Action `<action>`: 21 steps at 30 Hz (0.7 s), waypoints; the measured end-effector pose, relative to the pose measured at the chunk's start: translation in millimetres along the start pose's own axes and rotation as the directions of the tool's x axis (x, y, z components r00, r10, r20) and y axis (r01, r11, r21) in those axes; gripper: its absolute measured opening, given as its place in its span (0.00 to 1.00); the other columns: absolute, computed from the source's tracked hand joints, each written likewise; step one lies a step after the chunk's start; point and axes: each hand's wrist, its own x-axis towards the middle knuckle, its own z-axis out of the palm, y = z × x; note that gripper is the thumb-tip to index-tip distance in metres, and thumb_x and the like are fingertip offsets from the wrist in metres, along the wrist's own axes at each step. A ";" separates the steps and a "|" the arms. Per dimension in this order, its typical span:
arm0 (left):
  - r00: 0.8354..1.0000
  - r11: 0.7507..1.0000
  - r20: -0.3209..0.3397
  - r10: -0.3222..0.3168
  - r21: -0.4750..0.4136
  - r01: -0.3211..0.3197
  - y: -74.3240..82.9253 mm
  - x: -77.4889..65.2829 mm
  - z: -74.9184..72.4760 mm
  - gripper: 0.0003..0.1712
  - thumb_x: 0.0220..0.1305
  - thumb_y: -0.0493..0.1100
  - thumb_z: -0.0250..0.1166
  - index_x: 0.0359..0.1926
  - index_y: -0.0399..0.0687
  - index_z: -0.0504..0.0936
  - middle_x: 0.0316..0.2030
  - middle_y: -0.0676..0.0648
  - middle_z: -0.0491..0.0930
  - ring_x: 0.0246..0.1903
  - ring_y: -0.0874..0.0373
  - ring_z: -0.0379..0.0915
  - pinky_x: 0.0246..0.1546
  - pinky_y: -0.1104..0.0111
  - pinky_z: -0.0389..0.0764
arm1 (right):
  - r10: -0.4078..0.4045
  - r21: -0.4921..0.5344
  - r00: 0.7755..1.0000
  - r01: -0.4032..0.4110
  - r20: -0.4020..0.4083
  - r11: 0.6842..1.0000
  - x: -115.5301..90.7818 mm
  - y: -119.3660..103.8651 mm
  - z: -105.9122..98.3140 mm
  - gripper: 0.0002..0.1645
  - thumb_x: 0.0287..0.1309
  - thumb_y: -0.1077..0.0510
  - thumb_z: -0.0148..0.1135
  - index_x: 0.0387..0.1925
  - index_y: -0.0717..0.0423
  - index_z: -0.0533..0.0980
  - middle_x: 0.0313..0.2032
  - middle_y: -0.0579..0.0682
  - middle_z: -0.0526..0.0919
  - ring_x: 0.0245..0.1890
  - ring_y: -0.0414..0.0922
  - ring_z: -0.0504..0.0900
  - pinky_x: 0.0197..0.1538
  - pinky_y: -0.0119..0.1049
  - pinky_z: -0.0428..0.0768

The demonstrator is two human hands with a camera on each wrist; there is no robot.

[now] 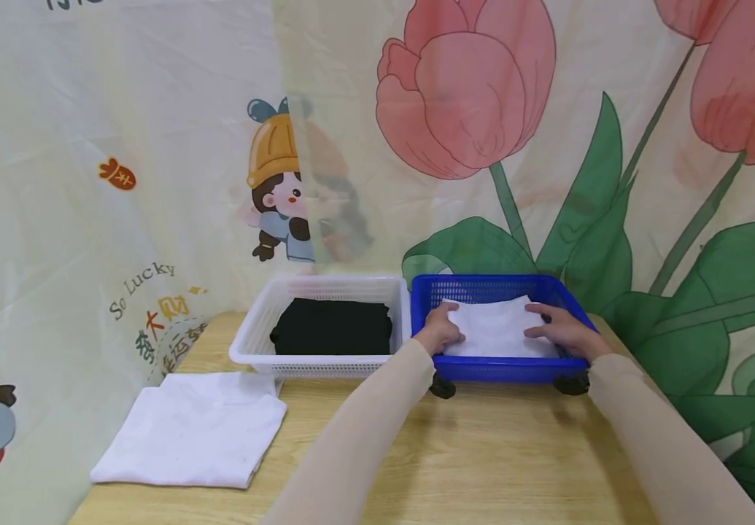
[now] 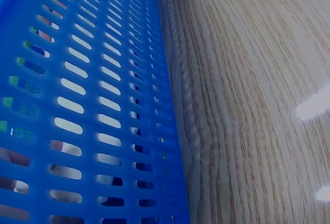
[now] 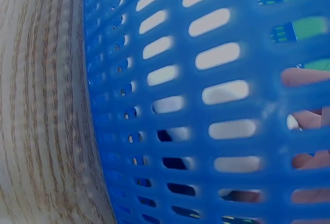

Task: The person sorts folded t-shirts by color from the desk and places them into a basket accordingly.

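A folded white cloth (image 1: 492,328) lies inside the blue basket (image 1: 495,370) in the head view. My left hand (image 1: 441,329) grips its left side, with thumb and forefinger showing over the edge. At the opposite side, my right hand (image 1: 564,332) holds the cloth in much the same way. The remaining fingers are largely hidden by the cloth and the basket. Through the slots of the basket wall (image 3: 268,105), the right wrist view shows parts of the right fingers (image 3: 307,77). The left wrist view mostly shows the slotted blue wall (image 2: 93,100).
Left of the blue basket stands a white basket (image 1: 311,362) with a folded black cloth (image 1: 333,327) in it. Another folded white cloth (image 1: 193,430) lies on the wooden table (image 1: 495,452) at the left. A printed curtain (image 1: 154,109) hangs close behind the baskets.
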 end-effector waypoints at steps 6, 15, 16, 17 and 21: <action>0.999 1.000 0.039 -0.016 0.018 0.016 5.8 -23.7 -11.3 0.48 0.61 0.23 0.72 0.78 0.54 0.70 0.75 0.41 0.68 0.64 0.47 0.71 0.64 0.56 0.78 | 0.022 0.025 0.997 -0.024 0.078 0.999 -0.6 0.3 2.7 0.48 0.75 0.59 0.62 0.81 0.72 0.47 0.80 0.77 0.37 0.79 0.78 0.36 0.76 0.74 0.48; 0.974 0.983 0.171 0.146 0.083 -0.162 25.0 -41.5 -40.3 0.43 0.64 0.28 0.73 0.77 0.52 0.71 0.78 0.41 0.65 0.73 0.43 0.66 0.71 0.48 0.72 | 0.033 -0.066 0.987 -0.023 0.154 0.998 -30.8 -28.1 -21.9 0.48 0.80 0.50 0.56 0.82 0.71 0.45 0.78 0.82 0.39 0.76 0.80 0.44 0.73 0.76 0.56; 0.966 0.980 0.199 0.164 0.082 -0.183 27.3 -44.5 -47.0 0.42 0.65 0.29 0.73 0.77 0.53 0.71 0.78 0.42 0.65 0.73 0.43 0.66 0.71 0.48 0.72 | 0.030 -0.072 0.988 -0.019 0.152 0.997 -34.9 -32.8 -24.5 0.48 0.80 0.49 0.57 0.82 0.70 0.45 0.78 0.81 0.39 0.76 0.80 0.45 0.73 0.76 0.57; 0.954 0.975 0.231 0.190 0.067 -0.210 29.5 -48.8 -54.7 0.42 0.65 0.30 0.73 0.77 0.54 0.71 0.78 0.41 0.65 0.73 0.43 0.68 0.71 0.48 0.72 | 0.026 -0.079 0.988 -0.014 0.149 0.997 -38.9 -37.5 -26.7 0.48 0.80 0.49 0.56 0.82 0.69 0.45 0.78 0.81 0.40 0.76 0.79 0.46 0.72 0.76 0.57; 0.904 0.955 0.327 0.274 0.018 -0.296 36.3 -69.0 -90.5 0.38 0.67 0.35 0.74 0.75 0.57 0.73 0.76 0.42 0.68 0.69 0.45 0.74 0.70 0.49 0.74 | -0.023 -0.105 0.993 0.035 0.116 0.994 -55.0 -58.4 -29.6 0.47 0.80 0.48 0.57 0.83 0.65 0.46 0.79 0.79 0.43 0.76 0.79 0.49 0.71 0.76 0.60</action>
